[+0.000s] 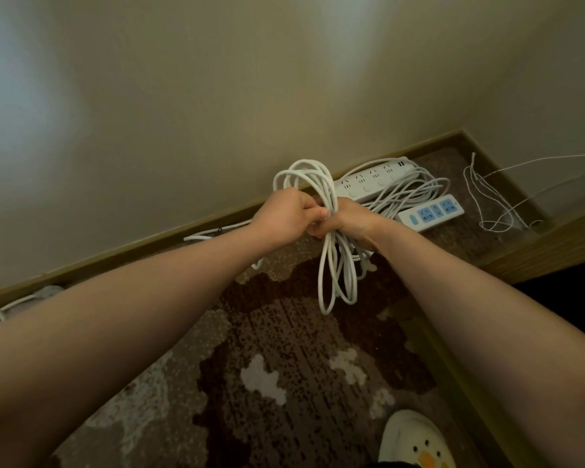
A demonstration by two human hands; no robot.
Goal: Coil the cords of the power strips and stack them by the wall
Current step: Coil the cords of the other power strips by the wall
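A white cord coil (pixel 331 271) hangs in loops above the patterned carpet, with more loops standing up above my fists. My left hand (pixel 286 216) and my right hand (pixel 347 224) are both closed around its middle, side by side. Behind them, by the wall, a long white power strip (pixel 374 182) lies on a loose pile of white cord (pixel 409 194). A shorter white strip with blue sockets (pixel 431 213) lies beside that pile. The strip belonging to the coil I hold is hidden behind my hands.
A wooden baseboard (pixel 115 255) runs along the wall. A thin white string (pixel 487 201) dangles in the right corner. Another white cable (pixel 0 307) lies at the far left by the baseboard. A white slipper (pixel 416 440) shows at the bottom right.
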